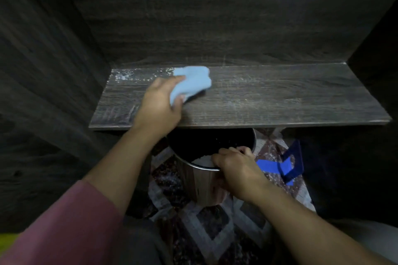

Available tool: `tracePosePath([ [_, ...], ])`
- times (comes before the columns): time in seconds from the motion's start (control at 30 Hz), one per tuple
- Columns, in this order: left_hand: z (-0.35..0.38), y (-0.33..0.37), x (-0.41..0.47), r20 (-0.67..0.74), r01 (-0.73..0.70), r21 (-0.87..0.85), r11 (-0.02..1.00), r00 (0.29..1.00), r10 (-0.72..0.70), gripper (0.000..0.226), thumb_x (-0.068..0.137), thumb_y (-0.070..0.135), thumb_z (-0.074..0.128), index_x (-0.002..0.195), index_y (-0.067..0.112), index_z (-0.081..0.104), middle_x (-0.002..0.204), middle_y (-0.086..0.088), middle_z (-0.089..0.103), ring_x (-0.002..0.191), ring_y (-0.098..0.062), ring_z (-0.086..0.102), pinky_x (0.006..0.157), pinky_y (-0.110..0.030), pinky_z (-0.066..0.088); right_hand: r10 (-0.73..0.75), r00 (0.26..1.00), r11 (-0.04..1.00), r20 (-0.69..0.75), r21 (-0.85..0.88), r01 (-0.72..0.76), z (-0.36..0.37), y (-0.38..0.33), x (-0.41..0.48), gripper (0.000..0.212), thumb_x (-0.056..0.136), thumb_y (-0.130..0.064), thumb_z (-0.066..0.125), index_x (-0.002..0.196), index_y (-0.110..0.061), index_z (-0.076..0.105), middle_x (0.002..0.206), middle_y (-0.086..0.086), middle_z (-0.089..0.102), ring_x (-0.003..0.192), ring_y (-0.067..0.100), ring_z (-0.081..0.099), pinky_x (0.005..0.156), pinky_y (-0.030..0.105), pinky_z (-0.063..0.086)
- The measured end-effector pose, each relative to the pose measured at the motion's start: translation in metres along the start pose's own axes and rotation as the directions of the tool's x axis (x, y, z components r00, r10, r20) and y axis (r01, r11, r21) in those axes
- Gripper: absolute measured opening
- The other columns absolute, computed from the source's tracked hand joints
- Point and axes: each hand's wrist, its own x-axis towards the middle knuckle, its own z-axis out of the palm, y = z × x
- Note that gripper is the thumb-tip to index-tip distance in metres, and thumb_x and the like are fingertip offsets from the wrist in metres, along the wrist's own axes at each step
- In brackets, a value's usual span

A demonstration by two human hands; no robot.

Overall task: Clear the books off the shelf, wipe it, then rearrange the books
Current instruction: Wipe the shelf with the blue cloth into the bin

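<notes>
Your left hand [159, 101] lies on the shelf [280, 97] at about 10 o'clock of the view, fingers curled round a light blue cloth [191, 80]. The cloth bulges out of your grip toward 1 o'clock and is pressed on the board. White dust [125, 75] lies along the shelf's back edge, at 9 o'clock from the cloth. Fainter smears mark the board's right half.

Your right hand [234, 161] is below the shelf's front edge, at about 5 o'clock. Its fingers are hooked over the rim of a metal bin [206, 185] and hold it. Something white lies in the bin beside your fingertips. A blue bookend [288, 163] stands on the patterned rug [215, 228], at 3 o'clock from the bin.
</notes>
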Motion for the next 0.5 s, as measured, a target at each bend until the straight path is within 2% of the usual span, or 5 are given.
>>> tracePosePath([
  [0.1, -0.019, -0.039, 0.014, -0.231, 0.145, 0.040, 0.989, 0.964, -0.132, 0.045, 0.085, 0.010, 0.061, 0.130, 0.013, 0.059, 0.120, -0.019, 0.056, 0.111, -0.032, 0.054, 0.099, -0.018, 0.030, -0.015, 0.998, 1.000, -0.063, 0.021, 0.016, 0.008, -0.005, 0.008, 0.041, 0.042, -0.016, 0.084, 0.074, -0.026, 0.060, 0.073, -0.008, 0.056, 0.073, 0.018, 0.062, 0.075, 0.041, 0.045],
  [0.17, -0.027, -0.063, 0.019, -0.332, 0.203, 0.073, 0.977, 0.928, -0.168, 0.047, 0.084, 0.006, 0.060, 0.130, 0.013, 0.060, 0.120, -0.021, 0.054, 0.109, -0.036, 0.053, 0.101, -0.026, 0.034, 0.003, 0.996, 1.000, -0.084, 0.014, -0.002, 0.014, -0.007, 0.011, 0.047, 0.031, -0.019, 0.086, 0.066, -0.027, 0.056, 0.065, -0.010, 0.052, 0.064, 0.016, 0.060, 0.069, 0.037, 0.045],
  [0.33, -0.039, -0.096, 0.026, -0.408, 0.283, 0.297, 0.912, 0.901, -0.147, 0.049, 0.087, 0.000, 0.054, 0.133, 0.017, 0.058, 0.136, -0.019, 0.043, 0.120, -0.040, 0.042, 0.096, -0.046, 0.042, 0.019, 0.998, 0.998, -0.052, 0.069, -0.016, 0.014, -0.003, 0.009, 0.023, 0.066, -0.019, 0.074, 0.082, -0.024, 0.058, 0.086, -0.008, 0.057, 0.094, 0.018, 0.056, 0.084, 0.031, 0.022],
  [0.43, -0.034, -0.102, 0.030, -0.327, 0.352, 0.417, 0.838, 0.918, -0.223, 0.052, 0.087, -0.004, 0.048, 0.135, 0.017, 0.052, 0.142, -0.018, 0.035, 0.126, -0.039, 0.036, 0.095, -0.050, 0.042, 0.022, 1.000, 0.999, -0.021, 0.048, -0.021, 0.007, -0.002, 0.008, 0.020, 0.074, -0.024, 0.070, 0.090, -0.025, 0.058, 0.097, -0.006, 0.057, 0.105, 0.018, 0.053, 0.088, 0.033, 0.024],
  [0.5, -0.025, -0.099, 0.034, -0.340, 0.436, 0.478, 0.763, 0.892, -0.297, 0.040, 0.092, 0.001, 0.047, 0.130, 0.010, 0.054, 0.136, -0.021, 0.041, 0.120, -0.040, 0.041, 0.088, -0.050, 0.044, 0.044, 0.999, 0.999, -0.009, 0.033, -0.044, 0.005, -0.001, 0.008, 0.020, 0.075, -0.026, 0.069, 0.092, -0.026, 0.058, 0.098, -0.007, 0.056, 0.107, 0.018, 0.053, 0.091, 0.034, 0.027],
])
